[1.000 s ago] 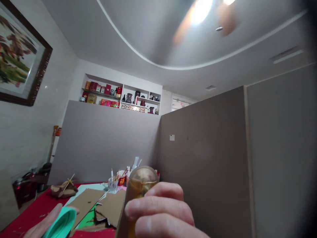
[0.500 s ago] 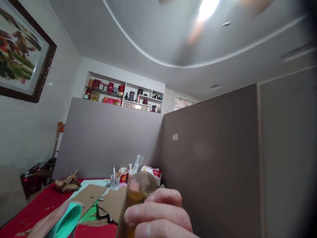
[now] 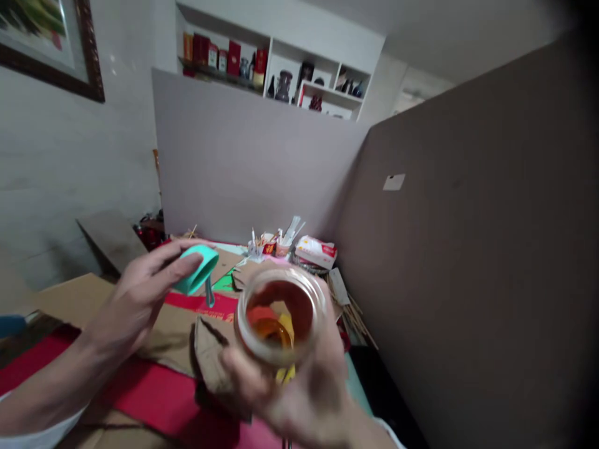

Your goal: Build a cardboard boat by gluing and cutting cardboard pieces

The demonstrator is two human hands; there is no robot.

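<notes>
Between the thumb and fingers of my left hand (image 3: 140, 290) is a mint-green bottle cap (image 3: 189, 282), its hollow side partly showing and a small strap loop hanging from it. My right hand (image 3: 311, 383) is wrapped round a clear bottle (image 3: 279, 318) with amber liquid in it. The bottle is uncapped, and its round mouth faces me. Cap and bottle are apart, the cap to the left. Below the hands lie torn cardboard pieces (image 3: 213, 358) on a red surface (image 3: 154, 390).
Cups of sticks and pens (image 3: 269, 244) stand at the table's back beside a white-and-red packet (image 3: 316, 251). Grey partition panels (image 3: 253, 162) rise behind and to the right. A wall shelf (image 3: 224, 75) holds boxes and vases.
My view has tipped down from the ceiling toward the table. The bottle has come down from a raised, tilted position, so its open mouth now shows. The cap stays in my left hand.
</notes>
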